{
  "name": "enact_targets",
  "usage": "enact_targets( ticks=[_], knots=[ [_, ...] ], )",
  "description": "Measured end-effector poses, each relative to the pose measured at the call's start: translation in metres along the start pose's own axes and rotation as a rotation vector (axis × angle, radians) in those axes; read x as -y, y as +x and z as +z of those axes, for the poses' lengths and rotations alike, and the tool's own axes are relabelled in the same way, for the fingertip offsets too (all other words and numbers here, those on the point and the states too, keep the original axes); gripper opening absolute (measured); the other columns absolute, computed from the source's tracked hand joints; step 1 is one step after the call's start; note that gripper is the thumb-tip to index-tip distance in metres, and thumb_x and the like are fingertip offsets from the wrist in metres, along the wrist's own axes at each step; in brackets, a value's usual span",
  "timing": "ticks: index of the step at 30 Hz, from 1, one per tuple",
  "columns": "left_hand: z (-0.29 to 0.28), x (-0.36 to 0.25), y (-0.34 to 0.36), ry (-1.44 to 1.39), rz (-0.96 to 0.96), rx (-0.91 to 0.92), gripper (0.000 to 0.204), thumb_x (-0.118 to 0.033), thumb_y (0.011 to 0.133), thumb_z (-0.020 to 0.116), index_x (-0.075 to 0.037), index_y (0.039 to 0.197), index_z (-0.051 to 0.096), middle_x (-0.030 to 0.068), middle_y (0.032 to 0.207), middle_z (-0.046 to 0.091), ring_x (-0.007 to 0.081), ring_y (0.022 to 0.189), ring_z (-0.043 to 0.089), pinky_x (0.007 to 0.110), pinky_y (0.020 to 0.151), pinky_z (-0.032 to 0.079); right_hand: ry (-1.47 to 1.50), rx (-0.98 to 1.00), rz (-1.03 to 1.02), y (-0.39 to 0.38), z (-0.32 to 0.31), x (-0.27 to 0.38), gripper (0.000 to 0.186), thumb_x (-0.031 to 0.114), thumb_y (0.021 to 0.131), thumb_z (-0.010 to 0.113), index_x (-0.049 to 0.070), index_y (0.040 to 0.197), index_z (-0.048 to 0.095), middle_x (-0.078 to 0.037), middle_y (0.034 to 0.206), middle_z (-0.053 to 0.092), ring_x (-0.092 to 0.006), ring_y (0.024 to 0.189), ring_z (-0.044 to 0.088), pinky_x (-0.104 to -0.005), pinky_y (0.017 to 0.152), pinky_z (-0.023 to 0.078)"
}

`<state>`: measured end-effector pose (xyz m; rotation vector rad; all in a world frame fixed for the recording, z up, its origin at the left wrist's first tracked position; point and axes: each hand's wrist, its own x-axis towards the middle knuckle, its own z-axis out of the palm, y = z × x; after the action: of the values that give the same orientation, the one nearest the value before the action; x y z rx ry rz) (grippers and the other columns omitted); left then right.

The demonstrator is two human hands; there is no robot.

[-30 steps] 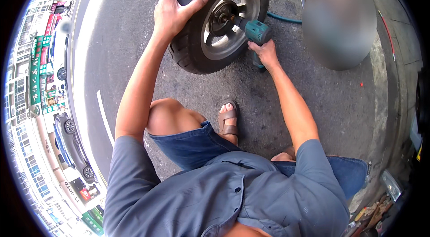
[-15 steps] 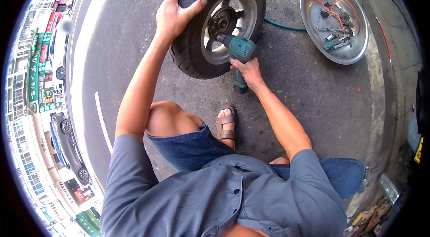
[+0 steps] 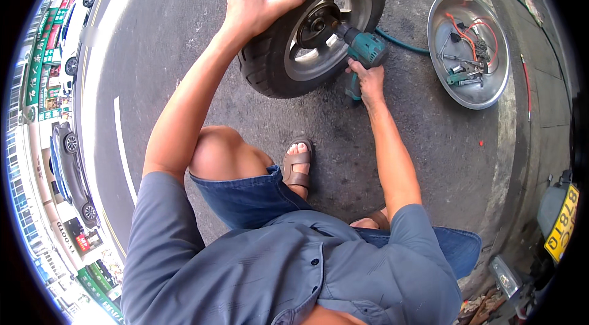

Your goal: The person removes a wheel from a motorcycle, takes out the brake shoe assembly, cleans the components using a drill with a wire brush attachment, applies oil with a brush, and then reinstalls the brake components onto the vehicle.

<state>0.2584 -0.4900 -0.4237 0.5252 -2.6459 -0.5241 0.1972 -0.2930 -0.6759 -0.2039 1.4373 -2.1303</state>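
Note:
A black tyre [image 3: 264, 70] on a silver spoked rim [image 3: 294, 64] stands on edge at the top centre. My left hand [image 3: 254, 3] grips its upper left tread, fingers curled over it and thumb along the tread. My right hand [image 3: 368, 79] is closed round the handle of a teal power driver [image 3: 368, 47] at the wheel's right. The driver's nose points into the dark hub [image 3: 313, 27] and overlaps it; whether it touches is unclear.
Right of the wheel a steel bowl [image 3: 481, 101] holds several tools and orange cords. A teal hose [image 3: 408, 46] passes behind the wheel. A red rod [image 3: 527, 85] lies by the kerb. Near the right edge is a vehicle with a yellow plate [image 3: 561, 220]; parked cars [image 3: 73, 171] line the left.
The driver dipped down and left half a second ago and is now higher and further right, with its nose at the hub. The wheel and left hand have shifted right in view.

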Motion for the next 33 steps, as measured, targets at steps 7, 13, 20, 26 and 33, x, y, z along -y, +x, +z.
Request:
enact_targets(
  ticks=[7, 13, 20, 26, 33],
  knots=[
    [-0.002, -0.001, -0.001, 0.019, -0.029, -0.008, 0.081, -0.045, 0.071, 0.073, -0.006, 0.137, 0.047, 0.0227, 0.128, 0.056, 0.0365, 0.118, 0.055, 0.042, 0.101, 0.044, 0.034, 0.013, 0.113, -0.017, 0.009, -0.014, 0.022, 0.002, 0.079, 0.069, 0.001, 0.101, 0.065, -0.004, 0.087, 0.066, -0.0143, 0.068, 0.062, -0.0293, 0.065, 0.051],
    [0.003, 0.002, -0.003, -0.029, -0.018, -0.007, 0.080, -0.045, 0.071, 0.073, -0.006, 0.137, 0.047, 0.0221, 0.128, 0.056, 0.0359, 0.118, 0.056, 0.042, 0.101, 0.044, -0.385, 0.045, -0.085, 0.029, -0.015, 0.003, 0.024, 0.008, 0.078, 0.072, 0.000, 0.100, 0.068, -0.004, 0.087, 0.068, -0.0132, 0.071, 0.064, -0.0285, 0.068, 0.052],
    [0.003, -0.004, -0.003, -0.013, -0.022, 0.008, 0.078, -0.046, 0.072, 0.072, -0.006, 0.135, 0.049, 0.0218, 0.127, 0.057, 0.0358, 0.118, 0.056, 0.043, 0.100, 0.044, -0.038, -0.005, 0.152, -0.040, 0.017, -0.040, 0.021, 0.010, 0.079, 0.073, 0.001, 0.096, 0.066, -0.004, 0.086, 0.067, -0.0117, 0.069, 0.063, -0.0287, 0.064, 0.050],
    [0.001, 0.000, 0.002, 0.038, -0.017, -0.030, 0.077, -0.047, 0.072, 0.072, -0.007, 0.134, 0.050, 0.0218, 0.126, 0.057, 0.0359, 0.117, 0.056, 0.043, 0.100, 0.044, 0.269, 0.131, 0.200, -0.063, 0.057, 0.010, 0.026, 0.011, 0.081, 0.069, 0.003, 0.104, 0.062, -0.007, 0.088, 0.067, -0.0147, 0.069, 0.062, -0.0284, 0.066, 0.051],
    [0.001, 0.002, -0.002, -0.015, 0.031, -0.035, 0.077, -0.047, 0.072, 0.072, -0.007, 0.134, 0.050, 0.0227, 0.127, 0.056, 0.0372, 0.118, 0.055, 0.044, 0.100, 0.044, 0.004, 0.081, -0.014, 0.005, 0.020, 0.037, 0.023, 0.004, 0.079, 0.070, 0.000, 0.101, 0.065, -0.007, 0.086, 0.067, -0.0161, 0.069, 0.064, -0.0291, 0.066, 0.052]
  ],
)
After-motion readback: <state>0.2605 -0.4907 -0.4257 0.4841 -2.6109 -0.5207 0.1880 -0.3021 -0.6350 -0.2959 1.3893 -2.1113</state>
